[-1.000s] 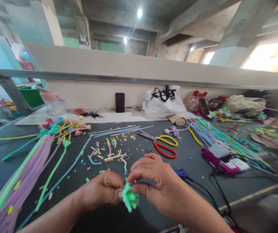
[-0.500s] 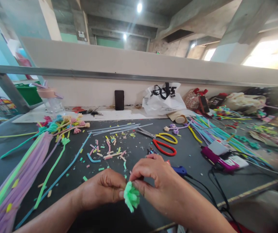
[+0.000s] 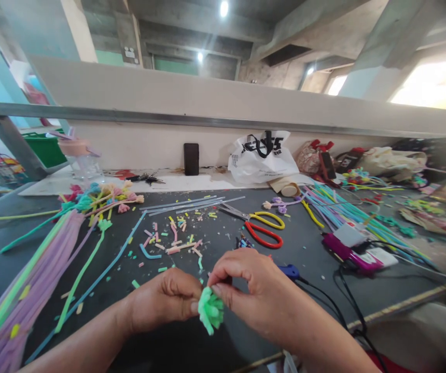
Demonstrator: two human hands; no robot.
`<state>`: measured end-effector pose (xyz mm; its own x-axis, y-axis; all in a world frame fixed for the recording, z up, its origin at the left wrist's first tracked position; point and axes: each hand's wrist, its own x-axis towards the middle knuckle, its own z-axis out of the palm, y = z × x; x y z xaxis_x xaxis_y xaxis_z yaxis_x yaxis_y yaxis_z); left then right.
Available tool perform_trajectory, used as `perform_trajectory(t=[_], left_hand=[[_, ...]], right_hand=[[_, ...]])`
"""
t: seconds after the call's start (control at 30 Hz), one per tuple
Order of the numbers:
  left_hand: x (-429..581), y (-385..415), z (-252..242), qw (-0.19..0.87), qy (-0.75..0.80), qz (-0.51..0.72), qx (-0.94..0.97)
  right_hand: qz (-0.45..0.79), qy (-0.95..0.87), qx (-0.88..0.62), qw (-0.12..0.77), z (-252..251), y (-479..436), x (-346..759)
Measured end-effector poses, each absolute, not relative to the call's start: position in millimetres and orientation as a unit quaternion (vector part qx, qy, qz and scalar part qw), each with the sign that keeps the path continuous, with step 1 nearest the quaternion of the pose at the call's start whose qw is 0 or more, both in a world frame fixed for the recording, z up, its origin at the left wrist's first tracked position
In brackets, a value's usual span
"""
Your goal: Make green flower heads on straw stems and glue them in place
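Both hands meet low in the middle over the dark table (image 3: 312, 248). My left hand (image 3: 164, 300) is closed, its fingertips gripping a small fuzzy green pipe-cleaner flower (image 3: 209, 310) from the left. My right hand (image 3: 254, 292) pinches the same green flower from above and the right, thumb and forefinger pressed on its top. Just beyond the hands lie several short pipe-cleaner offcuts (image 3: 176, 243) in pink, green and yellow.
Scissors with red and yellow handles (image 3: 262, 228) lie behind my right hand. Long pipe cleaners (image 3: 44, 280) fan out at left, finished flowers (image 3: 102, 199) beyond them. A blue tool with cable (image 3: 291, 270), a pink device (image 3: 347, 251), a white bag (image 3: 262, 160) and a phone (image 3: 191, 158) stand further off.
The hands and green flower have shifted slightly. My right fingers have turned a little on the flower's top. The view has tilted slightly.
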<state>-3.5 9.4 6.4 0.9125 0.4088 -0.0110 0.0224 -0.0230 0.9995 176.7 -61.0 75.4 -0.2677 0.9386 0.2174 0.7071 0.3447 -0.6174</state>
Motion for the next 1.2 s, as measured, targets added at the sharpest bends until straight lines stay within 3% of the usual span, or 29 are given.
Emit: perform_trajectory(t=[0.37,0.47,0.53,0.6,0.73,0.9,1.0,1.2], left_hand=[[-5.1,18.6,-10.7,0.791,0.187,0.269,0.517],[-0.6,20.4,-11.2,0.776,0.226,0.303,0.505],[1.6,19.9,-10.2,0.693,0.284,0.352,0.561],[1.7,17.9,-8.2,0.541,0.324,0.409,0.659],[-5.2,12.9,-4.3,0.263,0.257,0.461,0.808],[-11.1,10.9,-2.8,0.161,0.210,0.473,0.841],[-5.9,10.6,-3.1,0.260,0.238,0.466,0.811],[4.6,12.5,-8.3,0.747,0.244,0.321,0.528]], right_hand=[[0.211,-0.711,-0.559,0.369,73.9,-51.6,181.1],[0.197,-0.703,-0.569,0.378,70.7,-48.4,180.9],[0.185,-0.699,-0.575,0.383,68.5,-45.9,181.7],[0.170,-0.695,-0.580,0.390,66.4,-43.5,183.1],[0.157,-0.693,-0.583,0.394,63.8,-40.9,184.7],[0.198,-0.682,-0.588,0.387,64.5,-44.2,180.5],[0.226,-0.684,-0.561,0.408,64.7,-47.3,177.0],[0.237,-0.681,-0.539,0.435,59.8,-46.4,177.5]])
